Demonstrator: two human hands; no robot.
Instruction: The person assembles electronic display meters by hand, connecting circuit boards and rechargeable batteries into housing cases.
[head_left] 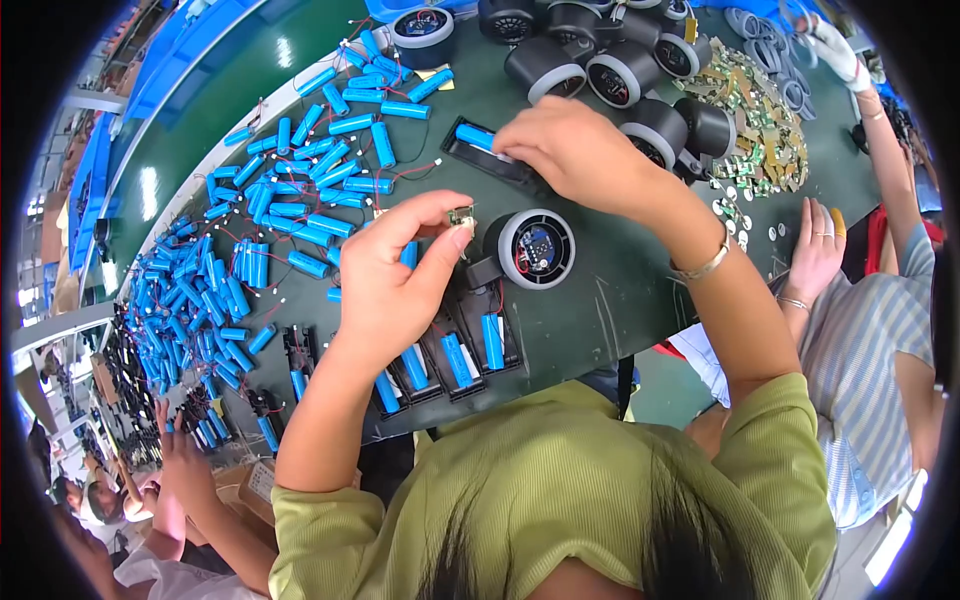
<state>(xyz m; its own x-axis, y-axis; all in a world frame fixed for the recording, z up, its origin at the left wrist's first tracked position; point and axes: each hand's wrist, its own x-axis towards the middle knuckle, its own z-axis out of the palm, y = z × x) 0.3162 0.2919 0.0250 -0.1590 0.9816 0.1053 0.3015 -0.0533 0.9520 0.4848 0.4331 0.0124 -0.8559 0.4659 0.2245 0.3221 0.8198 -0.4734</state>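
My left hand (395,270) pinches a small green circuit board (461,216) between thumb and fingers. Beyond it, my right hand (585,160) is closed over the right end of a blue cylindrical battery (474,137), which lies in a long black casing (490,165); its fingertips hide what they grip. Between my hands stands a round black housing (538,249) with a grey rim, its open face showing a blue board and wires. Below my left hand, several black casings (483,378) lie side by side, each with a blue battery (493,342) in it.
Loose blue batteries (330,160) with thin wires spread over the left of the dark green table (600,310). Grey-rimmed black housings (615,78) cluster at the back, beside piled circuit boards (755,110) and grey rings (790,95). Co-workers' hands (815,245) are at the right and lower left.
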